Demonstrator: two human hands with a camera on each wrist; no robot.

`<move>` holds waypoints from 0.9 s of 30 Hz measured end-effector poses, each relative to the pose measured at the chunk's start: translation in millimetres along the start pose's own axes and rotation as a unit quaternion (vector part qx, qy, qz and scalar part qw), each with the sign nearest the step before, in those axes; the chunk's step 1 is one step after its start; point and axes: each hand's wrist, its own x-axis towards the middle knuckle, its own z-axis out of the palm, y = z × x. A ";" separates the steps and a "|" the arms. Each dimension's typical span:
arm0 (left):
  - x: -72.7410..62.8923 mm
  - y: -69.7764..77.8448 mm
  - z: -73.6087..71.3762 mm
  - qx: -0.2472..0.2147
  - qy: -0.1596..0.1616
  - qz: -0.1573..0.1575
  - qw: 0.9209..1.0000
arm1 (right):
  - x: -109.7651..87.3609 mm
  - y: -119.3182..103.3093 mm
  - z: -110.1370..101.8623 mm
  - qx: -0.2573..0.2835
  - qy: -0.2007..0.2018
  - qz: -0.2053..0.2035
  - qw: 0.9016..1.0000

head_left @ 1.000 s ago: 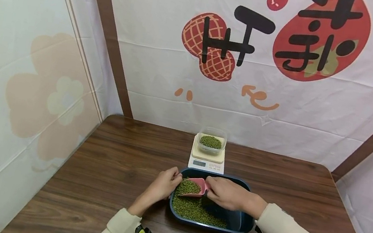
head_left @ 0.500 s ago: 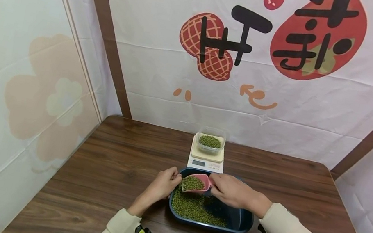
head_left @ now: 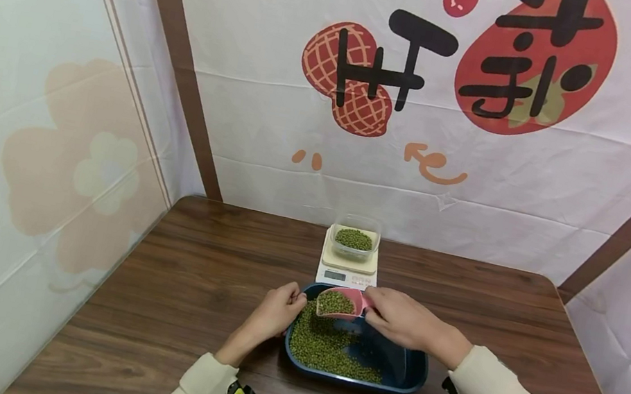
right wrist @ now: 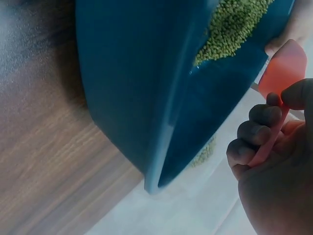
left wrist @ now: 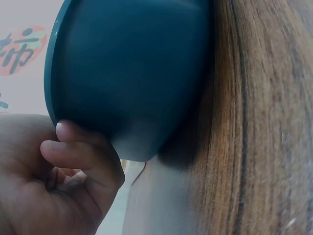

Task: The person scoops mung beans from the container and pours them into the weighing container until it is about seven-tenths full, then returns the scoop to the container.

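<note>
A dark blue basin [head_left: 353, 380] holds loose green beans [head_left: 316, 352], heaped towards its left side. My left hand [head_left: 273, 311] grips the basin's left rim; in the left wrist view its curled fingers [left wrist: 73, 154] touch the outer wall [left wrist: 132, 73]. Above the basin's back part, a pink scoop [head_left: 361, 303] carries a load of green beans [head_left: 336, 303]. My right hand [head_left: 410, 321] holds the scoop by its handle. The right wrist view shows the fingers wrapped around that handle [right wrist: 268, 147].
Right behind the basin stands a white kitchen scale [head_left: 344, 278]. On it sits a clear plastic container [head_left: 353, 254] with green beans inside. The brown wooden table [head_left: 227, 266] ends at a printed cloth backdrop [head_left: 266, 188].
The right hand has raised the filled scoop from the beans and moved it slightly right and towards the scale. The left hand stays on the rim.
</note>
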 end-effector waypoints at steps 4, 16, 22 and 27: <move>1.3 -0.1 0.7 0.000 0.005 -0.005 1.000 | -2.3 1.5 -6.2 0.004 0.011 0.004 1.000; 1.4 2.5 0.1 0.007 0.003 -0.013 1.000 | -4.9 6.6 -22.6 0.010 0.050 0.021 0.998; 2.0 1.5 0.2 0.011 0.008 -0.007 1.000 | -3.7 10.6 -28.2 0.008 0.060 0.022 0.998; 1.4 1.7 0.6 0.009 0.003 -0.010 1.000 | -0.3 15.5 -31.7 0.004 0.065 0.025 0.998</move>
